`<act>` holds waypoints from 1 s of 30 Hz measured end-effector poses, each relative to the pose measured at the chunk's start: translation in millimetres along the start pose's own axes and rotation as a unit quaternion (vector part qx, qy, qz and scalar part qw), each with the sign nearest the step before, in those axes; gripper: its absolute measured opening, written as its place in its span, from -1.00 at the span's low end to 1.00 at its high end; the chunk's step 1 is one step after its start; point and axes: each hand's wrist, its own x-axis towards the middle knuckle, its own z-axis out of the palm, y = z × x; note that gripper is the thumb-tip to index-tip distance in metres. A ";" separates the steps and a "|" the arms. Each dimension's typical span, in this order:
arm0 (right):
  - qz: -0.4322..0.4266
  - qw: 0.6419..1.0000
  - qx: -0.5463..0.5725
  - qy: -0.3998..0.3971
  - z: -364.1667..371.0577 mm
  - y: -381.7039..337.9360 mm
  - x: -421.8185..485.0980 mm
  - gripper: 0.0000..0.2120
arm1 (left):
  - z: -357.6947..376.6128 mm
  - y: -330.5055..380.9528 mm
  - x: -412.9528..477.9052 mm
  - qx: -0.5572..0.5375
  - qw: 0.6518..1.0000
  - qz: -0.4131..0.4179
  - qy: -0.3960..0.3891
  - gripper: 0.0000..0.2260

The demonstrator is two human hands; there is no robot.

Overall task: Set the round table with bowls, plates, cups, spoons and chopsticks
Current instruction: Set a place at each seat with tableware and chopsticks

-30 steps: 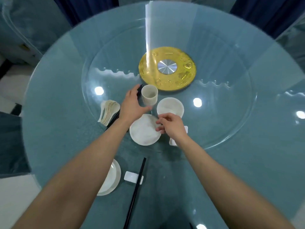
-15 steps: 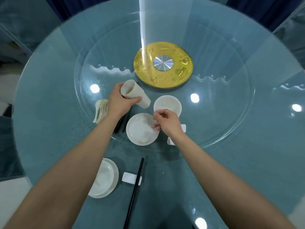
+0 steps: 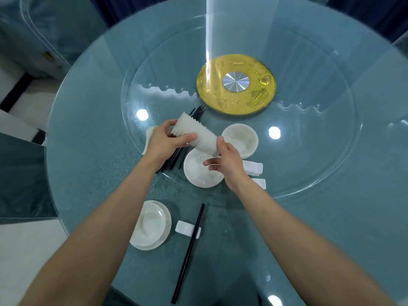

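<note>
White cup stack (image 3: 199,138) sideways | left hand (image 3: 163,143), right hand (image 3: 228,165) grip it | bowl (image 3: 150,221) on plate (image 3: 168,226)

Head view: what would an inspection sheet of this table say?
Surface: round teal table under glass, clear glass turntable with gold hub.
Job's things: ribbed white cup stack held sideways; white bowls, white plates, black chopstick bundle, white spoons, white rests; one bowl-on-plate setting with paired black chopsticks on a single white rest.
Clutter: nothing seen.
Hands: left hand and right hand both grip the cup stack.
Cables: nothing seen.
Surroundings: teal-covered chairs, dark curtain.
</note>
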 end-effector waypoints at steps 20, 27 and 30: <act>-0.070 0.986 0.004 0.151 -68.3 -18.9 16.5 -0.66 | 63.5 -23.7 65.9 0.277 0.953 0.109 0.052 -0.26; -0.061 0.988 -0.020 0.140 -64.6 -17.2 11.5 -0.57 | 52.1 -18.8 53.7 0.286 0.953 0.101 0.021 -0.15; -0.066 0.990 -0.022 0.120 -59.1 -15.9 1.9 -0.59 | 43.2 -14.2 28.0 0.288 0.949 0.111 0.063 -0.25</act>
